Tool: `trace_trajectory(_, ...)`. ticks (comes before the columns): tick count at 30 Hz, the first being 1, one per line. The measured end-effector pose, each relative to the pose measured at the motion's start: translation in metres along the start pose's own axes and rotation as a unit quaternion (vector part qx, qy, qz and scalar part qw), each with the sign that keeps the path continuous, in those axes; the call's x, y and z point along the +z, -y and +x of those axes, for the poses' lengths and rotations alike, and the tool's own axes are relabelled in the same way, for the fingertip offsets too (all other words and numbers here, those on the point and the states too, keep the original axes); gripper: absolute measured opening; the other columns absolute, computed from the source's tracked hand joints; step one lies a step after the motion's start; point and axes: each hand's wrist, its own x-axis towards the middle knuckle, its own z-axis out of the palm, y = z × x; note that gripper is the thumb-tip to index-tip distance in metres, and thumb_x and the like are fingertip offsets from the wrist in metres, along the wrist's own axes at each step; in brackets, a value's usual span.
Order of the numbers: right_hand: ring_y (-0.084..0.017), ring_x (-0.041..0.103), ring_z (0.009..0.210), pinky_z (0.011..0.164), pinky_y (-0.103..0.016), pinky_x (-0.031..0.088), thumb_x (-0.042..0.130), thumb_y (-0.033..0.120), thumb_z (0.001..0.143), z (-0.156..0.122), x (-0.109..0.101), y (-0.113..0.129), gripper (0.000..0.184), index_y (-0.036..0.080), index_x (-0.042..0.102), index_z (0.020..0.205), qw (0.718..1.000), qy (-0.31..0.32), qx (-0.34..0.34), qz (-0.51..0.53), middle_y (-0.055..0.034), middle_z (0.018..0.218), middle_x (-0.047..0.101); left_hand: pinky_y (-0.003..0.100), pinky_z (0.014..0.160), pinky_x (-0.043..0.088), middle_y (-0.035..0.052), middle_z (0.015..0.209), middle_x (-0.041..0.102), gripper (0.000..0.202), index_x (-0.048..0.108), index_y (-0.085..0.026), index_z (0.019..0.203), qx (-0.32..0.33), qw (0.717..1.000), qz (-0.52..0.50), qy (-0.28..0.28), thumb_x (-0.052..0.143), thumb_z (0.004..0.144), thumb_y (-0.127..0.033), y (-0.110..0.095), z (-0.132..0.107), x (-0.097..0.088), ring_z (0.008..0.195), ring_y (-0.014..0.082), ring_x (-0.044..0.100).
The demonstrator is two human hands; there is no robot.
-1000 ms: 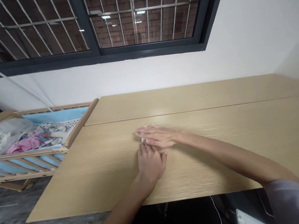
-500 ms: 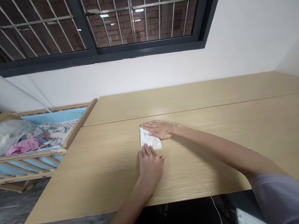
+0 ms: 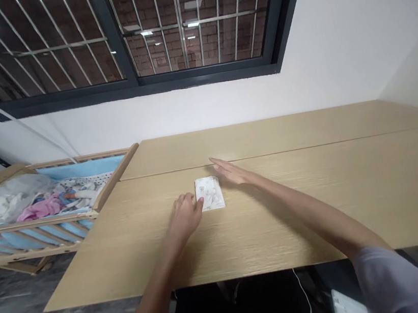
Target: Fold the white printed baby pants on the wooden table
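Note:
A small, flat white packet (image 3: 210, 195) with faint printed marks lies on the wooden tabletop (image 3: 297, 216). At its left edge is my left hand (image 3: 186, 213), fingers loosely bent and thumb apart from them. That thumb reaches over the packet's lower left side; whether it presses down I cannot tell. My right hand (image 3: 233, 172) hovers just beyond the packet's upper right corner, tilted on its side with the fingers stretched out together and nothing in it.
On the left stands a wooden crib (image 3: 114, 182) with blue lining, holding a pink cloth (image 3: 42, 206) and other fabrics. A seam crosses the tabletop behind the packet. The barred window (image 3: 198, 73) is above the back wall. A white cable (image 3: 303, 293) hangs below the front edge.
My right hand has lifted off the packet and shifted right. My left hand has slid from the packet's lower edge to its left side. More of the packet shows now.

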Motion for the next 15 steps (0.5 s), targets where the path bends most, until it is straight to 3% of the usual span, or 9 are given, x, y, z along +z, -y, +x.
trace_trajectory(3, -0.029, 0.047, 0.138, 0.117, -0.046, 0.032, 0.041, 0.049, 0.103, 0.000, 0.004, 0.000, 0.058, 0.013, 0.048, 0.148, 0.999, -0.029, -0.018, -0.019, -0.0190, 0.146, 0.053, 0.043, 0.092, 0.049, 0.0231, 0.116, 0.068, 0.051, 0.062, -0.008, 0.115, -0.040, 0.999, 0.028, 0.021, 0.035, 0.101, -0.049, -0.005, 0.012, -0.002, 0.109, 0.0342, 0.067)
trace_trajectory(6, -0.027, 0.061, 0.117, 0.105, -0.040, 0.044, 0.055, 0.037, 0.097, 0.000, 0.014, 0.003, 0.048, 0.010, 0.059, 0.136, 0.998, -0.042, -0.028, -0.032, -0.0188, 0.125, 0.064, 0.044, 0.091, 0.049, 0.0274, 0.121, 0.065, 0.051, 0.059, -0.005, 0.121, -0.069, 0.995, 0.052, 0.043, 0.037, 0.100, -0.047, -0.015, 0.024, 0.007, 0.114, 0.0372, 0.065)
trace_trajectory(11, -0.021, 0.063, 0.093, 0.086, -0.032, 0.048, 0.065, 0.029, 0.088, 0.002, 0.026, 0.011, 0.026, 0.012, 0.071, 0.107, 0.999, -0.050, 0.012, 0.001, -0.0120, 0.106, 0.067, 0.041, 0.091, 0.049, 0.0260, 0.123, 0.067, 0.044, 0.057, -0.006, 0.123, -0.081, 0.991, 0.060, 0.082, 0.039, 0.099, -0.038, -0.023, 0.045, 0.021, 0.116, 0.0352, 0.065)
trace_trajectory(15, -0.014, 0.057, 0.074, 0.066, -0.024, 0.044, 0.071, 0.020, 0.079, 0.005, 0.036, 0.020, 0.016, 0.013, 0.064, 0.092, 0.989, -0.075, 0.092, 0.092, -0.0051, 0.089, 0.065, 0.038, 0.086, 0.049, 0.0229, 0.119, 0.070, 0.039, 0.056, -0.009, 0.122, -0.058, 0.993, 0.053, 0.088, 0.037, 0.100, -0.034, -0.022, 0.040, 0.009, 0.109, 0.0319, 0.068)
